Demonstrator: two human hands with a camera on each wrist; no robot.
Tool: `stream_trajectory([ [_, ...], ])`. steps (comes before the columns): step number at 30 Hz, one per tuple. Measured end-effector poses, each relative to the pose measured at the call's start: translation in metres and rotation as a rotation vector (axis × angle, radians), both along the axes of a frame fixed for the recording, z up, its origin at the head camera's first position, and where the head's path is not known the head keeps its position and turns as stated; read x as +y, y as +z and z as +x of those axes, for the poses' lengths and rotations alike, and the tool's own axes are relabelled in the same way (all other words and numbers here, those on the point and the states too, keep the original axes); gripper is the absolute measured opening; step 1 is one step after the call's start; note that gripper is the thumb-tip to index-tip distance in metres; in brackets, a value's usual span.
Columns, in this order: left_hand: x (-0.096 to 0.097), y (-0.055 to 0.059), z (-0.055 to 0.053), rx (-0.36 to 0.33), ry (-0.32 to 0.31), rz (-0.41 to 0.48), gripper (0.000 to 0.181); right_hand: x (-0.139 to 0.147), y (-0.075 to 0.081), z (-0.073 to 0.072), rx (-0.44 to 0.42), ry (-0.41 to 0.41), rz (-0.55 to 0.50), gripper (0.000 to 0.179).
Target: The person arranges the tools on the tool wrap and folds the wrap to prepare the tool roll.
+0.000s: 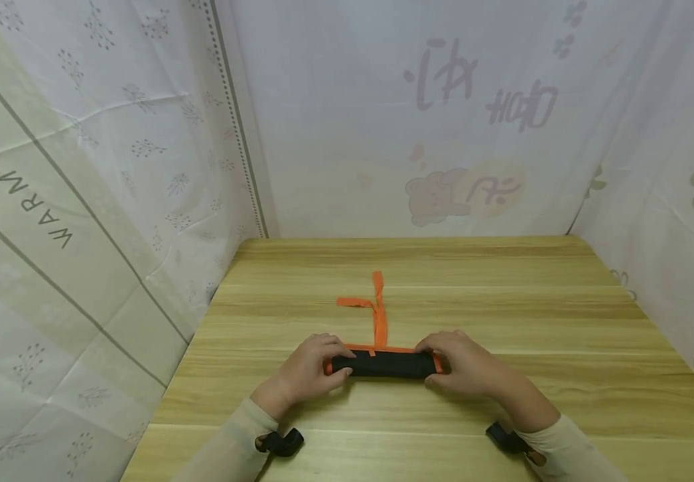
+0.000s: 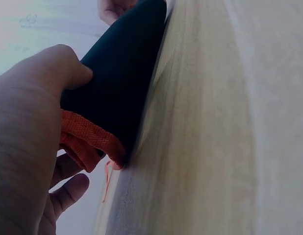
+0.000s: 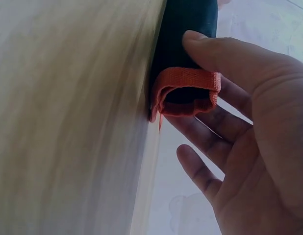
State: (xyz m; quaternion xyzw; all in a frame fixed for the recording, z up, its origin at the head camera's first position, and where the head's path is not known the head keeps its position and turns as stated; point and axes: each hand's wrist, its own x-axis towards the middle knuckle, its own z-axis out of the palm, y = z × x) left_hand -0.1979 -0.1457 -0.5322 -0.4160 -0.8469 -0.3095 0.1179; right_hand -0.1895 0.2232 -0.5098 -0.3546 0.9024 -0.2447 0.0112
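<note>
A black fabric roll with orange edging (image 1: pixel 389 365) lies crosswise on the wooden table. From its far side, orange tie straps (image 1: pixel 380 321) stretch away over the tabletop and split in two. My left hand (image 1: pixel 317 368) holds the roll's left end, thumb on the near side and fingers over the top. At the opposite end, my right hand (image 1: pixel 464 365) grips it in the same way. In the right wrist view, the orange-bound end (image 3: pixel 188 93) shows a hollow, folded opening beside the palm. The left wrist view shows the thumb (image 2: pixel 75 73) pressed against the black cloth.
The wood-grain table (image 1: pixel 504 288) reaches to a printed white curtain (image 1: pixel 347 134) at the back. More patterned cloth hangs along the left side (image 1: pixel 112 167) and the right side (image 1: pixel 672 167). Black wrist mounts (image 1: pixel 283 443) sit on both sleeves.
</note>
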Motion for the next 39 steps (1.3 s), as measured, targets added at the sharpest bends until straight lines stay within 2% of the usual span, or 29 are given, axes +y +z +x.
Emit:
stream_trajectory([
  [6,0.0,0.003,0.002,-0.048,0.017,0.015,0.015,0.002,0.003,0.001,-0.043,0.002,-0.063,0.04],
  [12,-0.001,0.004,0.001,-0.018,0.014,0.045,0.014,0.003,0.006,0.002,-0.063,0.031,-0.099,0.03],
  [17,-0.001,0.004,0.0,-0.03,0.01,0.074,0.012,0.004,0.008,0.002,-0.122,0.037,-0.11,0.025],
  [22,0.0,0.002,-0.001,-0.061,0.007,0.069,0.007,0.005,0.009,0.002,-0.207,0.007,-0.129,0.022],
  [27,0.001,0.002,0.0,-0.15,-0.003,0.064,0.005,0.006,0.009,0.002,-0.209,-0.002,-0.124,0.02],
  [31,0.001,0.003,0.001,-0.208,0.002,0.043,0.006,0.006,0.009,0.001,-0.258,-0.005,-0.128,0.02],
  [39,0.001,0.003,0.001,-0.192,0.048,-0.006,0.011,0.006,0.01,0.001,-0.366,-0.001,-0.157,0.02],
])
